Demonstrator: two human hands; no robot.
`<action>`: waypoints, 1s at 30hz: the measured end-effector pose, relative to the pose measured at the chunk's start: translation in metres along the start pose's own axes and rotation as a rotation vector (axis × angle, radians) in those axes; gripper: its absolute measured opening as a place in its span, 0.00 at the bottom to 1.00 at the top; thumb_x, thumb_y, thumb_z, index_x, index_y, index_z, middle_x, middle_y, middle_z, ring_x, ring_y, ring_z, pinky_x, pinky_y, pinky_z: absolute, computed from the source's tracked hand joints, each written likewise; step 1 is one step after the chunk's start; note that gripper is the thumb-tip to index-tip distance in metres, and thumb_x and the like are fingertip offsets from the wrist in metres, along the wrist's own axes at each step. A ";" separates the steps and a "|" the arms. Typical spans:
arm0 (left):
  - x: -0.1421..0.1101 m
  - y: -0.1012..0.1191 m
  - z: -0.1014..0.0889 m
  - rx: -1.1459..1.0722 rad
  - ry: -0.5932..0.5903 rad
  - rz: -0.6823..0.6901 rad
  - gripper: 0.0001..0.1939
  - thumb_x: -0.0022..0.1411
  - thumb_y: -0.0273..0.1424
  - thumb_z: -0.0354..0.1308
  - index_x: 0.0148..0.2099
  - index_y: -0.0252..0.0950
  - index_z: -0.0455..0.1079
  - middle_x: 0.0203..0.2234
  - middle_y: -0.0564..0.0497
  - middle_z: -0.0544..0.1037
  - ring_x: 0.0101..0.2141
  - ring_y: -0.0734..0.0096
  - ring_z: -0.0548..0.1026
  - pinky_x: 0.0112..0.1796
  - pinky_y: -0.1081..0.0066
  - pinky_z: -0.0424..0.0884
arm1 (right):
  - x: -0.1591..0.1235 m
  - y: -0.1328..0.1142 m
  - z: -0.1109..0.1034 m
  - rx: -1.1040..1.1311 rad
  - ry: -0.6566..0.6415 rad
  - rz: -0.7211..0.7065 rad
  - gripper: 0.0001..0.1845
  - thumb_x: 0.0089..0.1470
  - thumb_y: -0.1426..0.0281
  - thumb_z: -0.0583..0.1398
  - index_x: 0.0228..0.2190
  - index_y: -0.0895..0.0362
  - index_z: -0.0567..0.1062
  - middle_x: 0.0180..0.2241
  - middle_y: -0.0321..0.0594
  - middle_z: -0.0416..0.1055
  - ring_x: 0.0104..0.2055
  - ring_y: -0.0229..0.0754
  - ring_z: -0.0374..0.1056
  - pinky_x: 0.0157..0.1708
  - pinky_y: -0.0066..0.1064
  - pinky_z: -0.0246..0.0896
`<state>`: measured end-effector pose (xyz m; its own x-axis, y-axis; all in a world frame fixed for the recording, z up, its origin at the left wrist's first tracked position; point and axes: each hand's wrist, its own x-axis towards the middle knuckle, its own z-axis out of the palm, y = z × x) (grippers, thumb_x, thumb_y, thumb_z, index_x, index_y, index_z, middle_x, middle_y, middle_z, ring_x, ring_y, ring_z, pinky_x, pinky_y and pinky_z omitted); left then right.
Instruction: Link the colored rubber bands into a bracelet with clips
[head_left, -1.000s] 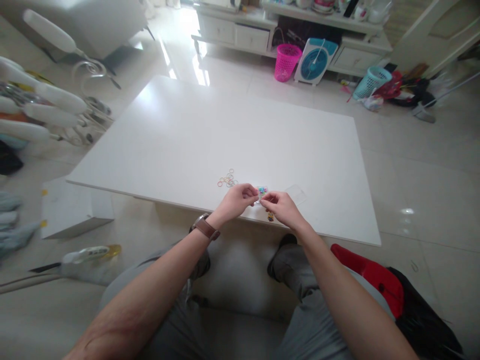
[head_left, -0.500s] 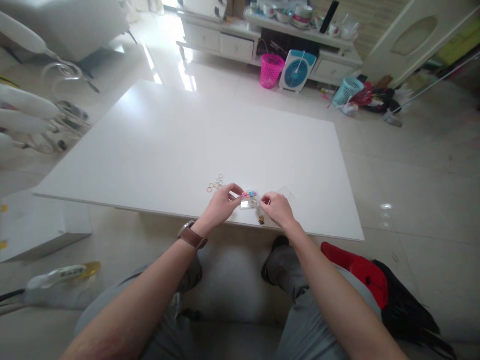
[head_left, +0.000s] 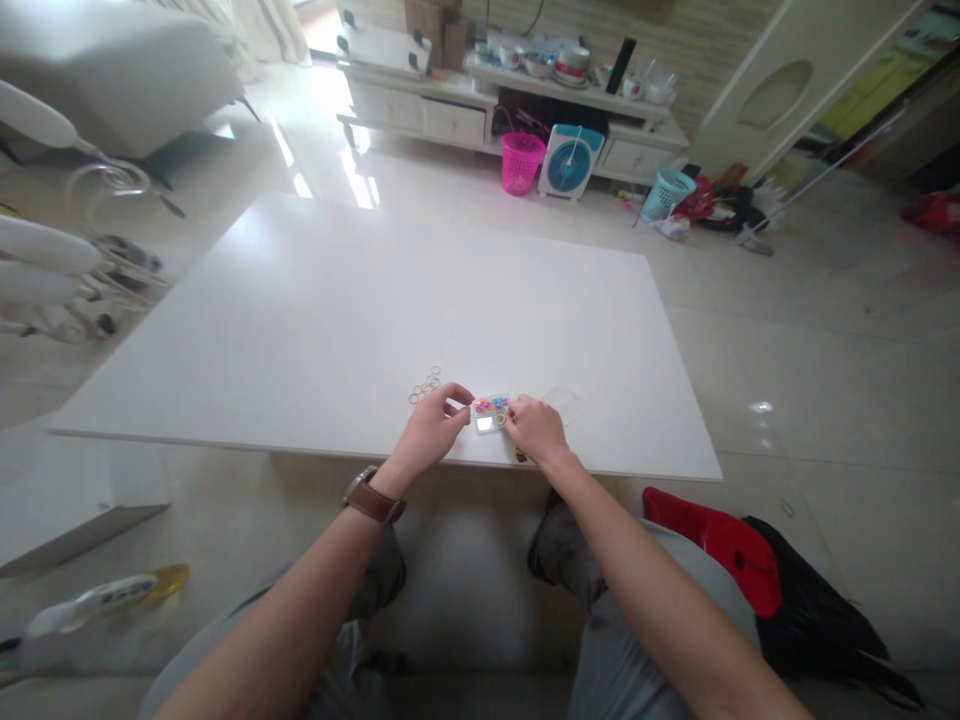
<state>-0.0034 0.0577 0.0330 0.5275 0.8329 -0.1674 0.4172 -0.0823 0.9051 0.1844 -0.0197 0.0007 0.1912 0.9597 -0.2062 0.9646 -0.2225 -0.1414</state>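
A small clear compartment box (head_left: 486,424) lies near the table's front edge, with bright pink and blue pieces in its back compartments and pale rings at front right. My left hand (head_left: 433,428) is at the box's left side, thumb and forefinger apart, tips at or beside its edge. At the right side, my right hand (head_left: 537,430) has its fingers closed over the ring compartment; what they pinch is hidden. Several thin coloured rings (head_left: 425,386) lie loose beyond my left hand. A small dark and yellow piece (head_left: 520,455) shows partly under my right hand.
A clear flat lid (head_left: 566,402) lies on the white table (head_left: 337,320), right of my right hand. Beyond stand a pink basket (head_left: 522,165), a blue fan (head_left: 568,162) and a cabinet (head_left: 454,122). A red and black item (head_left: 720,535) is at my right.
My right hand has moved left to the box's right compartment and now partly covers the dark and yellow piece. The left hand stays by the box. The whole view has shifted slightly.
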 end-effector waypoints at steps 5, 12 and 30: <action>-0.001 0.001 -0.004 0.051 0.000 0.007 0.08 0.59 0.27 0.54 0.40 0.37 0.72 0.37 0.50 0.80 0.32 0.69 0.78 0.33 0.70 0.70 | -0.001 -0.001 -0.006 0.014 -0.027 0.010 0.11 0.64 0.68 0.56 0.39 0.54 0.80 0.43 0.45 0.78 0.44 0.45 0.74 0.42 0.30 0.62; 0.004 -0.026 -0.003 0.478 -0.039 0.005 0.09 0.61 0.25 0.55 0.40 0.36 0.76 0.38 0.46 0.82 0.36 0.62 0.78 0.41 0.64 0.71 | -0.012 0.002 -0.029 0.089 0.038 0.022 0.09 0.61 0.68 0.58 0.38 0.52 0.80 0.41 0.39 0.79 0.42 0.44 0.74 0.38 0.31 0.61; 0.017 -0.061 0.035 0.755 -0.133 0.015 0.12 0.70 0.29 0.46 0.37 0.37 0.69 0.39 0.44 0.75 0.39 0.61 0.76 0.41 0.64 0.67 | -0.028 0.025 -0.052 0.216 -0.009 0.050 0.10 0.60 0.66 0.59 0.37 0.51 0.80 0.39 0.37 0.81 0.41 0.43 0.74 0.38 0.32 0.61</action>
<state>0.0066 0.0578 -0.0388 0.6020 0.7597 -0.2460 0.7763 -0.4846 0.4031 0.2130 -0.0432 0.0537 0.2351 0.9451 -0.2269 0.8925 -0.3024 -0.3347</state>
